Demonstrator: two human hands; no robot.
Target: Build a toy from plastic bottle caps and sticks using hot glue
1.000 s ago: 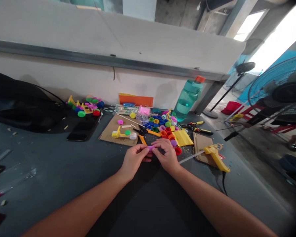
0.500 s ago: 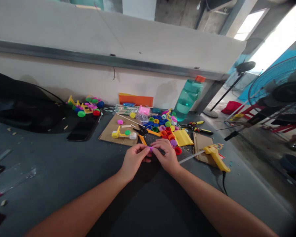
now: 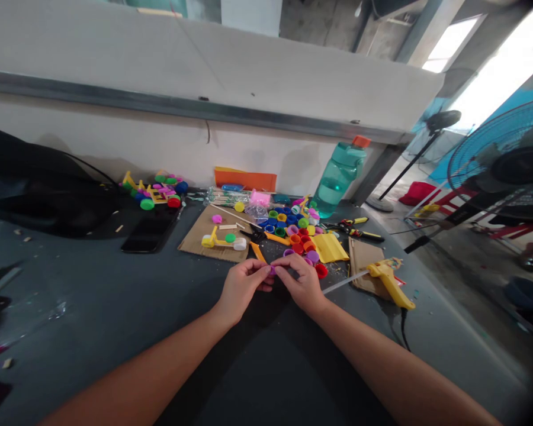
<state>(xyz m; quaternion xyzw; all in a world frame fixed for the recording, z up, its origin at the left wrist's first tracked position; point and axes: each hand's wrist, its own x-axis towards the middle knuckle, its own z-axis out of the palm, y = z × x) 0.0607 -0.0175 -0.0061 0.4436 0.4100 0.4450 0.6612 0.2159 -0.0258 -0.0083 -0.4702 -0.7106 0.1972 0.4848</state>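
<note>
Between the fingertips of both hands is a small purple piece (image 3: 272,270), mostly covered, so its exact kind is unclear. My left hand (image 3: 245,286) pinches it from one side, and my right hand (image 3: 302,284) from the other. Just beyond the fingers lie orange-handled pliers (image 3: 258,252) and several coloured bottle caps (image 3: 296,239), with a red cap (image 3: 321,271) close to my right hand. A small yellow model with a green disc and white ends (image 3: 224,239) rests on a cardboard piece (image 3: 190,245) past my left hand.
A yellow glue gun (image 3: 391,284) lies at the right, its glue stick pointing towards my right hand. Behind the caps stands a teal water bottle (image 3: 335,183). Farther left are a black phone (image 3: 146,234), several colourful models (image 3: 155,192) and a black bag (image 3: 39,183).
The right fingers have drawn in closer around the purple piece, exposing a purple cap behind them. Both hands stay in nearly the same place.
</note>
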